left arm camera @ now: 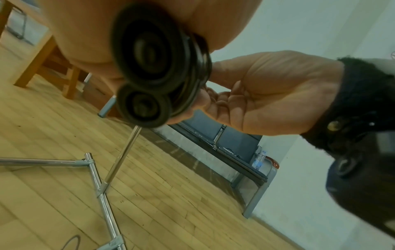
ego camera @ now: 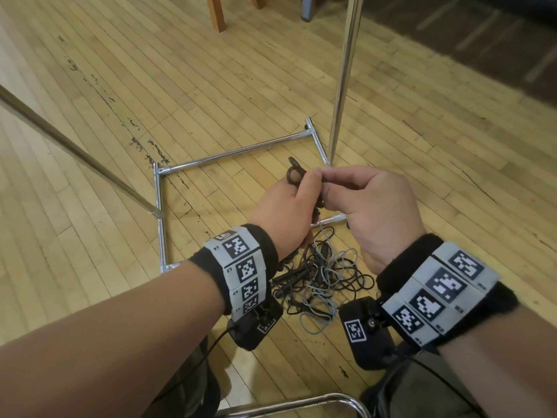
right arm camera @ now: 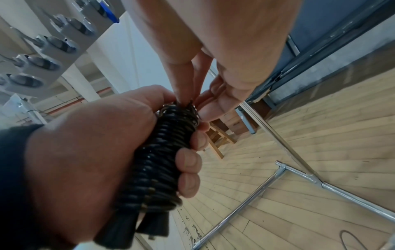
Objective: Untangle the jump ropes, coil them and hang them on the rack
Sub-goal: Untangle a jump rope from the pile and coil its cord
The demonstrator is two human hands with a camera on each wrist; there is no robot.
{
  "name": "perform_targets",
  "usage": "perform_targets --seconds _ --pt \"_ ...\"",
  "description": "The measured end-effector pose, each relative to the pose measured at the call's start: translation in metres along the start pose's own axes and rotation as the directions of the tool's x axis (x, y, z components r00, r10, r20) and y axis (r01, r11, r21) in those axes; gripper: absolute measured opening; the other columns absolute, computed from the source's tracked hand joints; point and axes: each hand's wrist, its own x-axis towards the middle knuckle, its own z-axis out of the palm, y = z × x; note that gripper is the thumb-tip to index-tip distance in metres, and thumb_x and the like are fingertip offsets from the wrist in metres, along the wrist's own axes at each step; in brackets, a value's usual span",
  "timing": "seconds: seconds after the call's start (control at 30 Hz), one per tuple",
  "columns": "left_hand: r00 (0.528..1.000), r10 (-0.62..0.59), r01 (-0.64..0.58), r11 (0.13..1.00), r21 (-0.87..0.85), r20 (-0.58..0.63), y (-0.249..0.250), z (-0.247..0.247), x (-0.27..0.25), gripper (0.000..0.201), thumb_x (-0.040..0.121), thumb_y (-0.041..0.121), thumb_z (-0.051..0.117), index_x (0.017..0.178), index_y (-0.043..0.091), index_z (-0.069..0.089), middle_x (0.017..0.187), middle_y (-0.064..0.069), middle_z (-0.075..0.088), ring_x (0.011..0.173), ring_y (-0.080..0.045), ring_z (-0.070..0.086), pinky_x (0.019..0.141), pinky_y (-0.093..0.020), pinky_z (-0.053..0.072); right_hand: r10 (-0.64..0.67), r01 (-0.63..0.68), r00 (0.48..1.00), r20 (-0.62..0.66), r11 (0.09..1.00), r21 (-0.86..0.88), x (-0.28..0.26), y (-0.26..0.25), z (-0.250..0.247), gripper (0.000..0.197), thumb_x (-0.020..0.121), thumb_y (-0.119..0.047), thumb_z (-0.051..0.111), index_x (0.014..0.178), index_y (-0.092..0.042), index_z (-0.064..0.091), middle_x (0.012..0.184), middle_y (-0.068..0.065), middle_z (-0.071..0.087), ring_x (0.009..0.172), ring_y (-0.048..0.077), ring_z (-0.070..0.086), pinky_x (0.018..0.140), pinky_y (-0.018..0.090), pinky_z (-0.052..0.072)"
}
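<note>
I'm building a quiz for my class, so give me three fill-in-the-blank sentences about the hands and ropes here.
The right hand and left hand hold a coiled rope coloured ____.
The tangled pile lies on the wooden ____.
It mixes black ropes with ____ ones.
Missing words: black; floor; grey.

Rope tangle [ego camera: 319,276] inside rack base [ego camera: 229,153]
</note>
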Motion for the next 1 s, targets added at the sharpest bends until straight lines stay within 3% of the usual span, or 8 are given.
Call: perform_targets --seconds 0.1,0.2,0.33,0.57,0.73,0.87,0.9,1.0 --pt "0.998 0.065 -0.063 0.991 0.121 -0.012 -0.002 0.000 -0.001 0.055 0.110 0.051 0.032 0.087 0.011 0.062 0.070 -0.010 0.066 0.058 -0.033 0.068 0.053 -0.048 0.057 0.045 -0.045 0.999 -0.003 0.999 0.009 0.000 0.002 0.000 0.019 0.090 -0.010 0.076 0.105 -0.022 0.082 0.092 -0.006 0.081 0.090 0.012 0.077 0.083 0.033 0.064" --pt "0.996 0.086 -0.081 0.982 0.171 -0.018 -0.003 -0.003 0.001 0.050 0.110 0.050 0.031 0.099 0.011 0.060 0.082 -0.016 0.069 0.062 -0.033 0.068 0.058 -0.055 0.059 0.064 -0.064 0.998 0.000 0.997 0.045 0.000 0.002 0.002 0.018 0.090 -0.010 0.077 0.103 -0.020 0.082 0.093 -0.001 0.081 0.091 0.018 0.078 0.084 0.038 0.064" --pt "0.998 0.051 -0.044 0.985 0.167 -0.039 -0.004 -0.004 0.002 0.042 0.109 0.051 0.034 0.112 0.014 0.054 0.077 -0.009 0.069 0.056 -0.026 0.068 0.055 -0.053 0.060 0.101 -0.102 0.995 0.012 0.990 0.102 0.001 0.004 0.004 0.018 0.091 -0.007 0.076 0.106 -0.016 0.081 0.095 0.003 0.081 0.091 0.018 0.079 0.085 0.039 0.064" --pt "0.997 0.052 -0.040 0.976 0.216 -0.050 -0.006 -0.007 0.000 0.035 0.108 0.053 0.034 0.115 0.022 0.047 0.075 -0.007 0.068 0.053 -0.022 0.064 0.054 -0.051 0.059 0.107 -0.108 0.994 0.020 0.986 0.124 -0.002 0.006 0.009 0.019 0.092 -0.008 0.075 0.105 -0.021 0.082 0.094 -0.001 0.081 0.092 0.015 0.079 0.084 0.035 0.064" --pt "0.985 0.169 -0.168 0.933 0.319 0.023 -0.009 -0.009 -0.003 0.026 0.107 0.052 0.026 0.105 0.029 0.039 0.097 -0.016 0.065 0.061 -0.029 0.068 0.054 -0.054 0.058 0.141 -0.142 0.990 0.018 0.978 0.154 -0.003 0.007 0.014 0.019 0.093 -0.008 0.075 0.110 -0.015 0.081 0.098 0.001 0.081 0.094 0.017 0.078 0.086 0.036 0.063" --pt "0.994 0.111 -0.101 0.956 0.277 -0.021 -0.014 -0.010 0.000 0.040 0.111 0.044 0.031 0.130 0.012 0.047 0.098 -0.023 0.068 0.073 -0.040 0.071 0.065 -0.056 0.060 0.173 -0.173 0.985 0.016 0.965 0.198 -0.004 0.007 0.019 0.017 0.093 -0.006 0.075 0.106 -0.014 0.081 0.095 0.001 0.082 0.091 0.016 0.079 0.084 0.034 0.064" --pt "0.996 0.087 -0.078 0.962 0.261 -0.025 -0.014 -0.010 0.000 0.040 0.111 0.042 0.033 0.129 0.011 0.050 0.096 -0.024 0.068 0.075 -0.042 0.071 0.066 -0.055 0.061 0.183 -0.183 0.983 0.019 0.961 0.208 -0.003 0.007 0.020 0.017 0.093 -0.005 0.074 0.106 -0.014 0.081 0.095 0.002 0.082 0.091 0.016 0.079 0.085 0.034 0.064" --pt "0.999 0.044 -0.047 0.975 0.217 0.016 -0.014 -0.011 0.000 0.029 0.109 0.047 0.031 0.098 0.028 0.050 0.085 -0.012 0.068 0.059 -0.032 0.071 0.052 -0.049 0.061 0.193 -0.195 0.981 0.029 0.961 0.194 -0.001 0.007 0.021 0.015 0.092 -0.006 0.075 0.103 -0.014 0.081 0.096 0.003 0.081 0.092 0.018 0.079 0.086 0.037 0.063"
